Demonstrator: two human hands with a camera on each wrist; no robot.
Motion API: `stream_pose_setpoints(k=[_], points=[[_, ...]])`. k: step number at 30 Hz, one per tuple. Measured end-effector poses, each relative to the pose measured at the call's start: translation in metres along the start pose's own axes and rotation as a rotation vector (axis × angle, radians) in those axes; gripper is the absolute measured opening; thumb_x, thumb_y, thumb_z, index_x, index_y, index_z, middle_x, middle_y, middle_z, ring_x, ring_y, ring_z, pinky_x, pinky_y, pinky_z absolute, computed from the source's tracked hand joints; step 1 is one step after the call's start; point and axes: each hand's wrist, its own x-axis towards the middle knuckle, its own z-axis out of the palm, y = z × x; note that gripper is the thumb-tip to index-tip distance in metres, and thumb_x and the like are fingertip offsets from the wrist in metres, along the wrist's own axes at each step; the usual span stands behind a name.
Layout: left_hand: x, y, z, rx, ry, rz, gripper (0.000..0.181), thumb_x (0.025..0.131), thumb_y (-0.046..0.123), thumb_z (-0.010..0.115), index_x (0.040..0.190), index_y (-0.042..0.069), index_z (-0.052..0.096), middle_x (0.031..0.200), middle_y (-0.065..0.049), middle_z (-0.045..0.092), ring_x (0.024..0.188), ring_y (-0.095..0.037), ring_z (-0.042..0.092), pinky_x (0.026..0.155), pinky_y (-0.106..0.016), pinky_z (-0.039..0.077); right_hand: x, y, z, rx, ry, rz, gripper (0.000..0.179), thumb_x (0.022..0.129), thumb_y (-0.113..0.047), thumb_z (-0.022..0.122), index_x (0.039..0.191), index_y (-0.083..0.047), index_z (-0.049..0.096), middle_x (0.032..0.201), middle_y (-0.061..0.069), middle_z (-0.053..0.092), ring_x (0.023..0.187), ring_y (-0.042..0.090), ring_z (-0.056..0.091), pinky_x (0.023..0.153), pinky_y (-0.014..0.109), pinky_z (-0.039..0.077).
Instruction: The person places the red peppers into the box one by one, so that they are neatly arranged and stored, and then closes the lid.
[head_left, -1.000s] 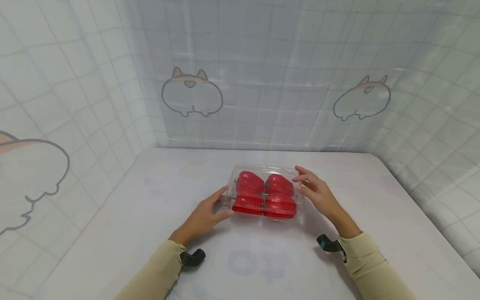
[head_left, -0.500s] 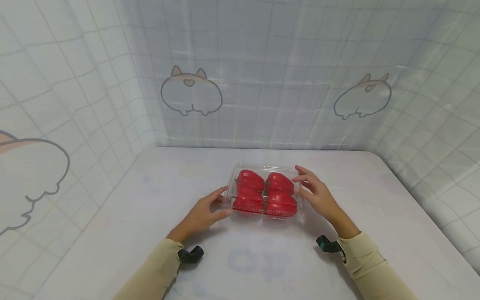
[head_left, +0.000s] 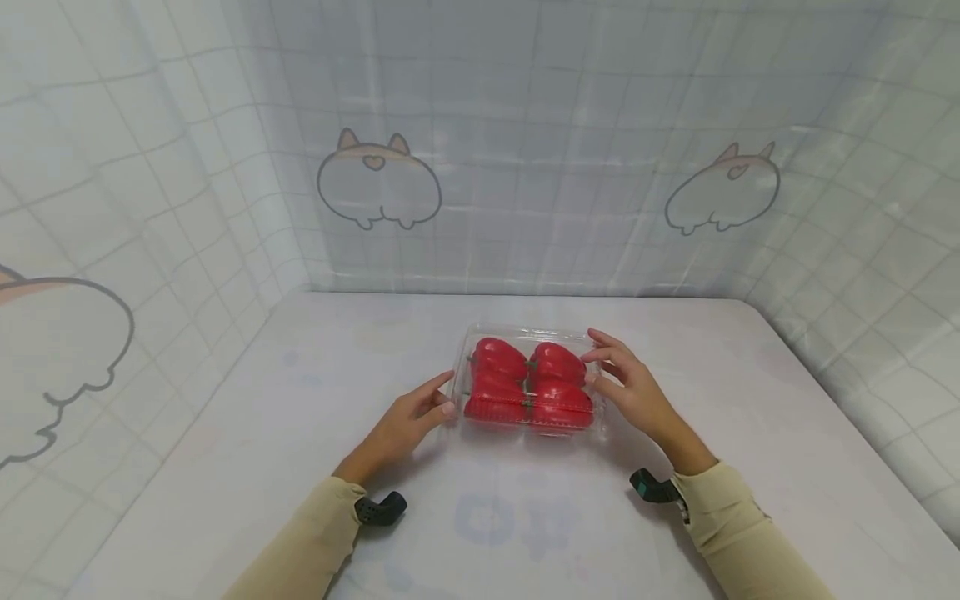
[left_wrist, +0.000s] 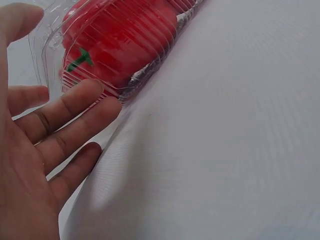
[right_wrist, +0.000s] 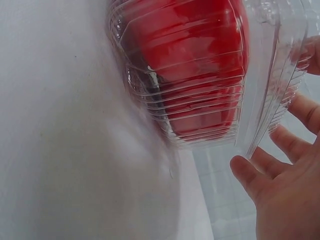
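Note:
A clear plastic clamshell box sits on the table with several red bell peppers inside, two rows deep. One pepper shows a green stem through the ribbed wall in the left wrist view. At the box's left side is my left hand, its fingers extended and spread, the fingertips close to the wall; whether they touch it I cannot tell. My right hand is at the right side. In the right wrist view its loosely bent fingers lie along the rim, apparently touching it without gripping.
The white table has faint printed marks. Light tiled-pattern sheets with animal drawings stand at the back and both sides. Each wrist carries a small black camera near the sleeve cuff.
My left thumb has drawn back from the box's front left corner, and that hand has shifted slightly left. The right hand stays almost where it was, and the box barely moves.

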Motion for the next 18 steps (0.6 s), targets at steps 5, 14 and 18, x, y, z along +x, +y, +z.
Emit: stream_pose_setpoints(k=[5,14,18], points=[[-0.0004,-0.0025,0.0003,0.006,0.027,-0.018,0.064,0.099,0.041,0.062,0.155,0.022,0.039,0.104,0.002,0.064,0.107,-0.019,0.063,0.094,-0.043,0.054,0.0009,-0.0014,0.0015,-0.011,0.000,-0.004,0.028,0.094,-0.007,0.067,0.121,-0.001,0.062,0.157,0.018,0.034,0.144,0.038,0.031,0.106,0.063,0.038],[0.0015,-0.0032,-0.0024,-0.131,-0.020,-0.012,0.062,0.099,0.034,0.064,0.154,0.020,0.040,0.102,-0.003,0.065,0.097,-0.022,0.063,0.089,-0.037,0.054,-0.0010,-0.0014,0.0012,-0.024,0.004,0.018,0.028,0.093,-0.008,0.068,0.120,-0.003,0.063,0.158,0.014,0.035,0.145,0.035,0.030,0.106,0.062,0.038],[0.0009,-0.0015,-0.0037,-0.204,-0.045,-0.022,0.061,0.100,0.030,0.062,0.155,0.019,0.038,0.098,-0.006,0.069,0.096,-0.023,0.066,0.091,-0.035,0.054,-0.0004,0.0007,0.0029,-0.023,0.012,0.022,0.027,0.094,-0.009,0.068,0.120,-0.003,0.063,0.158,0.014,0.035,0.146,0.035,0.029,0.107,0.061,0.037]])
